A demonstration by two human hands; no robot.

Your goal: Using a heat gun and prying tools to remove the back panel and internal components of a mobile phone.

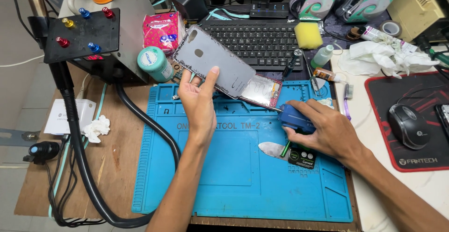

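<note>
Your left hand [199, 102] grips the grey phone back cover [214, 61], lifted off the phone [263, 90]; your right hand [322, 129] closes around a blue tool [294, 118] above the blue mat [234, 166].

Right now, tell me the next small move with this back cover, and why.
Probably keep lifting the grey back cover with the left hand: it is already tilted up off the phone body, attached only near the lower right corner, where the right hand holds a blue tool.
</note>
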